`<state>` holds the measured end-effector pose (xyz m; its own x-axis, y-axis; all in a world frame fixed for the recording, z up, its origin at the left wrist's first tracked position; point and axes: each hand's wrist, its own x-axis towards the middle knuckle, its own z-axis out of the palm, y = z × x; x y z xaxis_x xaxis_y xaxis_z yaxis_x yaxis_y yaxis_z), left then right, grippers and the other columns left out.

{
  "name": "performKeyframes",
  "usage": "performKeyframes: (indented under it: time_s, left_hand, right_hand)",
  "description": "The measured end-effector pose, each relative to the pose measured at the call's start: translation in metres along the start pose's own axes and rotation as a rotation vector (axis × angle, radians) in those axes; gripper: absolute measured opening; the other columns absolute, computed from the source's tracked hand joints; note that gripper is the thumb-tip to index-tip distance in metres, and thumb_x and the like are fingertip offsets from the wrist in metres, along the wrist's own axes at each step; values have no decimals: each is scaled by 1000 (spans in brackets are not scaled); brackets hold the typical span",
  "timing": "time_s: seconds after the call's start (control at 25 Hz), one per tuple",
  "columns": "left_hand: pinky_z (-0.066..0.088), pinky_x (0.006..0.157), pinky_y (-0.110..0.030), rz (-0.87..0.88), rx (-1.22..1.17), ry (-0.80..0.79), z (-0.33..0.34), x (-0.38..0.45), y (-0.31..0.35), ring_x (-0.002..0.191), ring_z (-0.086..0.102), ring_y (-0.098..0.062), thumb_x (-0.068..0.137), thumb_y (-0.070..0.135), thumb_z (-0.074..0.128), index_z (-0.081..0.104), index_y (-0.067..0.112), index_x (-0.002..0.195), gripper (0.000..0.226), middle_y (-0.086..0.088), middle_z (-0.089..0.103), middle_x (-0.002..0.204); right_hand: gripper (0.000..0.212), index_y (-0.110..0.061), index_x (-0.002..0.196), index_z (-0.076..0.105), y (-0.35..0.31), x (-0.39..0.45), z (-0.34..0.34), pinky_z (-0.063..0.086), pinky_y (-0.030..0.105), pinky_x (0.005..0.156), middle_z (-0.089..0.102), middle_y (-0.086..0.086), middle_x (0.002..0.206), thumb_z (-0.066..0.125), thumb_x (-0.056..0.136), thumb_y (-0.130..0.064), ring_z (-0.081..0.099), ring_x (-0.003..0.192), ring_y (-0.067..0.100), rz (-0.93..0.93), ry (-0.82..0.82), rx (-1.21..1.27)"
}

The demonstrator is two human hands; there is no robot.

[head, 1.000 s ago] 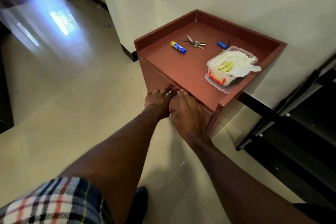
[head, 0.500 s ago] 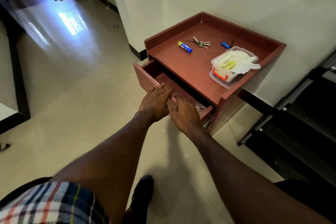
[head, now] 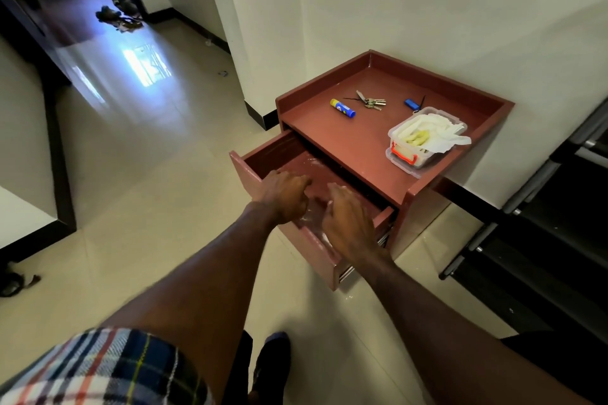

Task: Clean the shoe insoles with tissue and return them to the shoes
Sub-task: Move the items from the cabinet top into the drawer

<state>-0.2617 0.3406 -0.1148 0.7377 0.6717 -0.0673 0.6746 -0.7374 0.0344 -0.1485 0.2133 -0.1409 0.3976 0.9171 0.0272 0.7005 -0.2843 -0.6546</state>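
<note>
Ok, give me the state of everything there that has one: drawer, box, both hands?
Drawer: pulled open.
Plastic box: lid off, white tissue hanging over its rim, orange latch at front.
Left hand: fingers curled over the drawer front's top edge.
Right hand: fingers relaxed, reaching into the drawer.

I am looking down at a glossy cream tiled floor (head: 138, 194) that is catching a bright reflection of window light. Plain cream walls (head: 411, 10) with a dark skirting are running behind a reddish-brown bedside cabinet (head: 348, 138), whose drawer (head: 263, 158) is standing open. A dark metal rack (head: 543, 223) is standing at the right.
</note>
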Motion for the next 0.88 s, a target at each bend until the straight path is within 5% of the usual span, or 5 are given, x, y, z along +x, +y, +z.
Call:
performKeyframes:
  time_s: [0.12,0.4,0.56,0.72,0.88]
  left_hand:
    - [32,122,-47,-5,-41,109,-4,17,12,151,36,-23,98,33,58,37,21,159,66,-3,40,164]
    - [14,129,-47,-13,-135,176,-12,86,30,161,8,-22,109,41,37,16,21,166,64,-3,7,175]
    - [16,129,-49,-135,-193,81,-7,132,22,159,19,-27,106,45,43,26,16,163,67,-10,18,172]
    - [42,113,-50,-159,-283,96,10,147,9,129,55,-30,100,52,58,59,17,125,43,-13,56,144]
    - [38,115,-45,-160,-355,184,22,145,6,141,47,-32,103,41,56,60,14,131,39,-12,51,153]
  right_hand:
    - [54,-13,155,39,-1,22,-24,34,40,122,43,7,160,52,103,-15,36,150,22,8,172,-17]
    - [57,-11,156,39,13,81,-61,32,38,123,40,8,162,51,101,-15,35,151,21,-55,309,-64]
    - [51,-9,151,46,26,119,-73,40,38,115,50,9,153,53,102,-19,47,141,25,-88,346,-138]
    - [38,-7,134,62,35,169,-75,47,38,101,65,12,133,60,100,-23,61,123,28,-132,347,-262]
    - [27,-1,114,70,22,235,-76,45,36,80,70,19,114,60,97,-19,65,107,37,-128,275,-428]
